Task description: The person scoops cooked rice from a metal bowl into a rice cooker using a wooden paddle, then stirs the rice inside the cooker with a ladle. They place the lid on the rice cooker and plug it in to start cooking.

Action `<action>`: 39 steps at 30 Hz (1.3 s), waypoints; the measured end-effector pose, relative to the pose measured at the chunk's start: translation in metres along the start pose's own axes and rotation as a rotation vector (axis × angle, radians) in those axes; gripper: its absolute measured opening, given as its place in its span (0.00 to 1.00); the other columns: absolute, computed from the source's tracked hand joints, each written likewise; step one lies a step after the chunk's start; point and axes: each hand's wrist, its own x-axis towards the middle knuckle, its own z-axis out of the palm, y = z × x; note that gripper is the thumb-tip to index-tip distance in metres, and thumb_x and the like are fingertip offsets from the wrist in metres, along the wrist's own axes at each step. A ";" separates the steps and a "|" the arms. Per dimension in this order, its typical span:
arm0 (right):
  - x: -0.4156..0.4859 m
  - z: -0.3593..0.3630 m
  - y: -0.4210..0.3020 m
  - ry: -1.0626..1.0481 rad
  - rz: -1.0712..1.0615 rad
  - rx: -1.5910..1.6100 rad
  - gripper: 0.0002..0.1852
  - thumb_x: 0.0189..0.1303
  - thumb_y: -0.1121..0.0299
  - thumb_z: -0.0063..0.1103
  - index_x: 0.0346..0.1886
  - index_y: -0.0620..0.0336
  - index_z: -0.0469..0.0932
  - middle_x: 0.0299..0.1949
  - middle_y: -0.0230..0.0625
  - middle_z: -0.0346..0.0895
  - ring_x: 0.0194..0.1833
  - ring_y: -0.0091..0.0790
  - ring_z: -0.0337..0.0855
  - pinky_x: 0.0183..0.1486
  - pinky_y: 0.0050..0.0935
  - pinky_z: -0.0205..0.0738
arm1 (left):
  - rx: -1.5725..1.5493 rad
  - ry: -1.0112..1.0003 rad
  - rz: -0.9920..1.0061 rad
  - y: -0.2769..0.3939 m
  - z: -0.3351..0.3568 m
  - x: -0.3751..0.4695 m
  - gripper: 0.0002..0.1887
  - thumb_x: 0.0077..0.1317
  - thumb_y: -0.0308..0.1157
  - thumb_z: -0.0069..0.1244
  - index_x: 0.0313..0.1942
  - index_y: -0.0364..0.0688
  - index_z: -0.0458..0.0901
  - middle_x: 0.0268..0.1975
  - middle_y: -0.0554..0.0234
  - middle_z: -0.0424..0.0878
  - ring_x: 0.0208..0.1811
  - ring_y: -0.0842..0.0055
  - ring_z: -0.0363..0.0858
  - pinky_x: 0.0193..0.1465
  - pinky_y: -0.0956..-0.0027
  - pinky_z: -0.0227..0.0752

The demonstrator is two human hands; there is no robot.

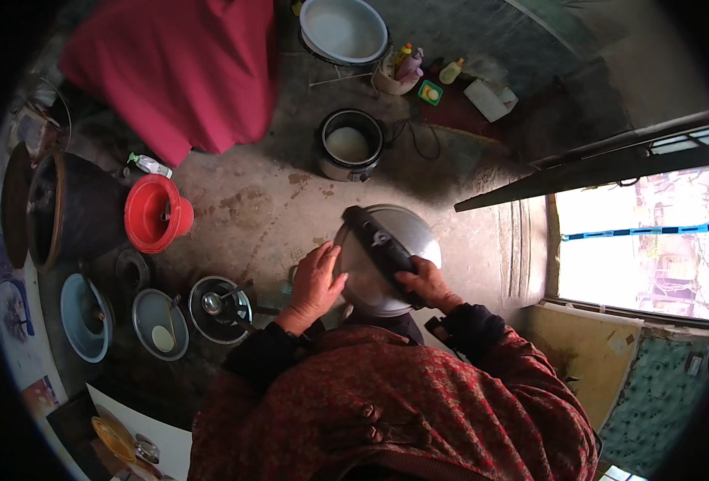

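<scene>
A round metal pressure cooker lid (414,231) with a long black handle bar (381,243) is in front of my body. My right hand (429,282) grips the lower end of the bar. My left hand (318,282) is at the lid's left edge, fingers apart and pointing up; whether it bears any of the lid's weight I cannot tell. Beyond the lid, an electric pressure cooker (351,171) stands uncovered on the floor, with whitish contents (348,144) in its dark pot.
A red plastic bucket (186,216), a large dark jar (90,207) and several basins, one of them pale blue (69,324), stand at left. A wash basin (342,27) on a stand and bottles (411,63) are at the far side. Maroon cloth (186,66) hangs upper left; a doorway (637,240) opens right.
</scene>
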 end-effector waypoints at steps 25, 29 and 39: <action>0.299 -0.228 0.013 0.015 0.160 -0.175 0.17 0.44 0.67 0.63 0.36 0.67 0.75 0.24 0.40 0.78 0.23 0.30 0.79 0.28 0.31 0.73 | -0.150 -0.553 -1.068 -0.099 0.090 0.022 0.24 0.56 0.45 0.50 0.46 0.36 0.75 0.45 0.46 0.79 0.48 0.58 0.77 0.49 0.60 0.70; 0.325 -0.234 -0.015 -0.023 -0.002 -0.557 0.23 0.43 0.57 0.61 0.38 0.66 0.75 0.30 0.52 0.77 0.36 0.50 0.79 0.38 0.40 0.71 | -0.176 -0.611 -0.988 -0.133 0.113 0.052 0.24 0.56 0.47 0.50 0.46 0.36 0.74 0.45 0.49 0.78 0.48 0.59 0.76 0.50 0.60 0.69; 0.389 -0.206 -0.028 -0.214 0.025 -0.967 0.25 0.44 0.57 0.61 0.46 0.62 0.73 0.43 0.49 0.74 0.48 0.50 0.74 0.49 0.42 0.68 | -0.115 -0.771 -0.798 -0.171 0.151 0.097 0.24 0.52 0.44 0.55 0.44 0.38 0.74 0.49 0.52 0.74 0.54 0.58 0.69 0.52 0.60 0.67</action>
